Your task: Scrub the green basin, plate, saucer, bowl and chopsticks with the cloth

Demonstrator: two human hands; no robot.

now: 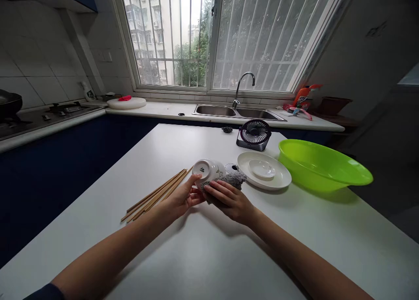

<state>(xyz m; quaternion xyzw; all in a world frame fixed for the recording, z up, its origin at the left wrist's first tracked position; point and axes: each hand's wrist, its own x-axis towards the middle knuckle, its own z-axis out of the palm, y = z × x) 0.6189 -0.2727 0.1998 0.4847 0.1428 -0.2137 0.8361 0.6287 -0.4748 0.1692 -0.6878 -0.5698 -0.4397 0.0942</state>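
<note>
My left hand point(183, 198) grips a small white bowl point(207, 170) tipped on its side, with its base facing left and toward me. My right hand point(229, 198) is closed on a grey cloth point(229, 181), pressing it against the bowl's outer wall. Both hands meet just above the white table point(203, 256). Several wooden chopsticks point(155, 195) lie on the table just left of my left hand.
A white plate point(276, 177) with a small white dish point(262, 169) on it sits right of the bowl. Further right is a lime-green basin point(322, 164). A small black fan point(254, 135) stands behind. Sink point(235, 112) and tap under the window; stove at left.
</note>
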